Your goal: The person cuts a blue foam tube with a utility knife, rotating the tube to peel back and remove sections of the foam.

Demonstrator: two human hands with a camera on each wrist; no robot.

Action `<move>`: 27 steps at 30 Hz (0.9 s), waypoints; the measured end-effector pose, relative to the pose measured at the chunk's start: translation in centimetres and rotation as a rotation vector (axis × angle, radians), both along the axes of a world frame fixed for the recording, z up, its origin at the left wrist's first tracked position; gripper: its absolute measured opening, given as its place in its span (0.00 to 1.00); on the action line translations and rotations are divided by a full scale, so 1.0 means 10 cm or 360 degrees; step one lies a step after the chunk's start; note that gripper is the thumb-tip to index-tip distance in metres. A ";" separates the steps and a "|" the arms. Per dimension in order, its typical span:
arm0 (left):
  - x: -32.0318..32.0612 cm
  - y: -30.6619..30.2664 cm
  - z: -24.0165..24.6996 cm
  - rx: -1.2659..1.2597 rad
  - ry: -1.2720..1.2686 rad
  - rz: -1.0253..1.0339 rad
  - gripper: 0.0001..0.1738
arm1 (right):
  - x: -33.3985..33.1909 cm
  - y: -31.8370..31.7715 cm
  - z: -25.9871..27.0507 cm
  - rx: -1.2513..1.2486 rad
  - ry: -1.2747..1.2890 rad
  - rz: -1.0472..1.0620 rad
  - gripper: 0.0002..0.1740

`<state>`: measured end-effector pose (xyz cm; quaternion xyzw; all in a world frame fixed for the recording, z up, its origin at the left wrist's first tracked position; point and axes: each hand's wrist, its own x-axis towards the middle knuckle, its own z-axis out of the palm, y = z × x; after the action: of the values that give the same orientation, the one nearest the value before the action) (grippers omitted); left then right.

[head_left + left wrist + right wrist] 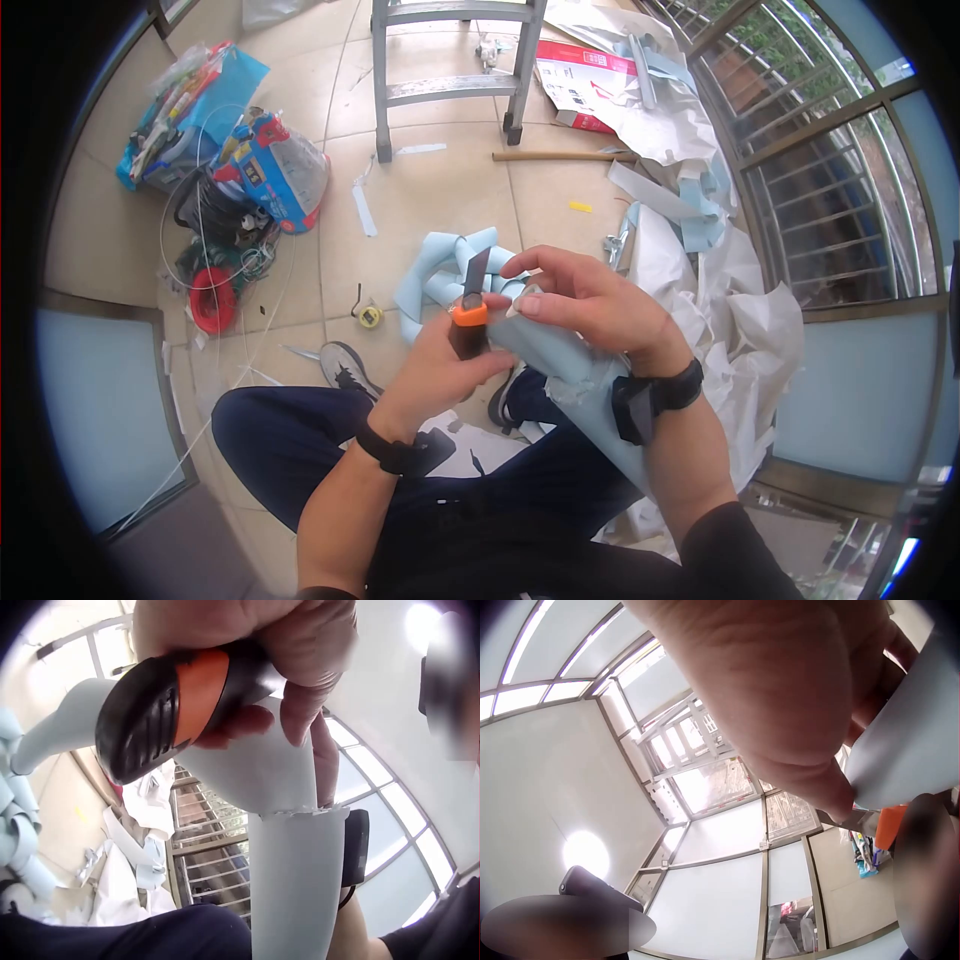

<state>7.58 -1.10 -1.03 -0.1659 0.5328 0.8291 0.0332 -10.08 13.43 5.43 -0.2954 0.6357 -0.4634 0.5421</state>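
My left hand grips an orange and black utility knife, its blade pointing up and away from me. In the left wrist view the knife's handle lies across the upper end of a pale blue roll of sheet material. A ragged torn edge runs around that roll. My right hand pinches a whitish bit at the roll's end between thumb and fingers, close beside the blade. The roll slants down over my right thigh. Beyond the hands, a loose coil of pale blue strips rests on the floor.
An aluminium ladder stands ahead. Blue bags of tools and a red wire coil are on the left. A tape measure lies near my shoe. Crumpled white sheeting runs along the windows at right.
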 end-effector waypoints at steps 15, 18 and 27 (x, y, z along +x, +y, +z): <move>-0.22 -0.12 0.75 -0.0771 0.0012 0.0165 0.22 | -0.09 -0.08 -0.19 -0.0083 0.0148 -0.0407 0.27; -0.42 -0.24 0.65 -0.0970 0.0046 0.0197 0.20 | -0.10 -0.05 -0.19 -0.0082 0.0213 -0.0456 0.27; -0.93 -0.40 0.35 -0.0929 -0.0272 0.0048 0.18 | -0.10 -0.05 -0.19 -0.0152 0.0453 -0.0824 0.24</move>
<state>-1.75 -5.07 2.47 -0.2454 0.7414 0.6244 0.0164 -11.05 12.90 3.57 -0.2106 0.7371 -0.5695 0.2966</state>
